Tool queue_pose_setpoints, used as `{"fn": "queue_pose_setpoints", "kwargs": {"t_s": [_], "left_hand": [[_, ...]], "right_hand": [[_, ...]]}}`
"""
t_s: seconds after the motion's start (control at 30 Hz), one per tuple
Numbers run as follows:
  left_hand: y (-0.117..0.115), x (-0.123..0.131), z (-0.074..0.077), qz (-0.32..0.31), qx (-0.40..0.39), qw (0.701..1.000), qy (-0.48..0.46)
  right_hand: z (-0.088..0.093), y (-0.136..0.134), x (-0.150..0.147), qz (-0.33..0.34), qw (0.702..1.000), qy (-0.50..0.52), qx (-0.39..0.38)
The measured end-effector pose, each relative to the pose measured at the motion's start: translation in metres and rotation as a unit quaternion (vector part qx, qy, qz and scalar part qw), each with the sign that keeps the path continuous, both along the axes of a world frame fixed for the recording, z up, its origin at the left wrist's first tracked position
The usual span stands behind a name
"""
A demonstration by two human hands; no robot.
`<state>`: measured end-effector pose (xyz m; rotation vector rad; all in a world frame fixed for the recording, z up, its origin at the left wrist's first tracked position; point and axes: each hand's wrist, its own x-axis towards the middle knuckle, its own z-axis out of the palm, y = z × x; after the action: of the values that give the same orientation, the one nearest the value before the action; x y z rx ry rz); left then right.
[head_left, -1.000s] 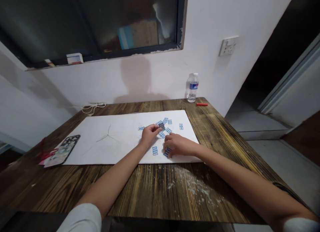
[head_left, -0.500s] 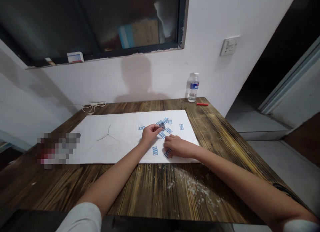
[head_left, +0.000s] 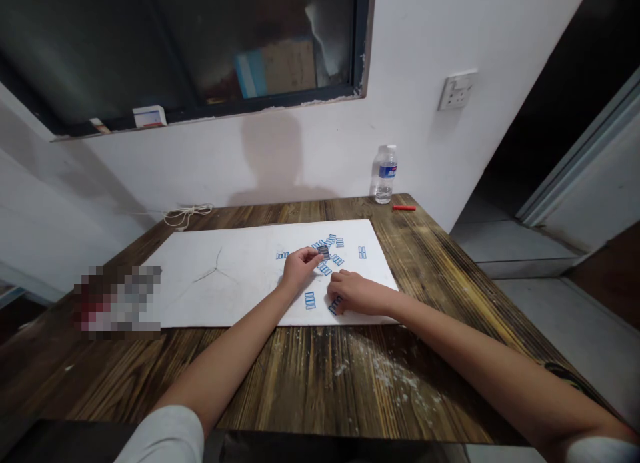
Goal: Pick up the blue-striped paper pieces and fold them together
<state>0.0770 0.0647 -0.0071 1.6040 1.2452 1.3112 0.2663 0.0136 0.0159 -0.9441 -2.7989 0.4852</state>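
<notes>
Left hand [head_left: 300, 270] pinching a dark flat piece [head_left: 323, 252] out at its fingertips, and the right hand [head_left: 359, 293] curls over a blue-outlined piece [head_left: 335, 306] by the near edge of the white sheet [head_left: 235, 296] (gripping or just touching, can't tell)!

The long, bare left forearm [head_left: 230, 350] rises from the lower left of the view and angles inward, its wrist nearly straight. At its end, the palm-down left hand [head_left: 300, 268] has its thumb and curled fingertips [head_left: 313, 255] drawn together in a tight pinch. The long, bare right forearm [head_left: 480, 343] reaches in from the lower right, lying lower and flatter. The palm-down right hand [head_left: 357, 293] sits just below and to the right of the left hand's pinch, well apart from it, with its knuckles raised and its curved fingers [head_left: 336, 284] pointing down and inward.
</notes>
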Motion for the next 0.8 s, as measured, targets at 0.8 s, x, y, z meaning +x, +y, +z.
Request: {"fn": "queue_pose_setpoints", "kwargs": {"t_s": [0.8], "left_hand": [[0.0007,-0.0002,-0.0013,-0.008,-0.01,1.0,-0.012]], "right_hand": [[-0.0036,0.0024,-0.0006,0.001,1.0,0.011,-0.002]]}}
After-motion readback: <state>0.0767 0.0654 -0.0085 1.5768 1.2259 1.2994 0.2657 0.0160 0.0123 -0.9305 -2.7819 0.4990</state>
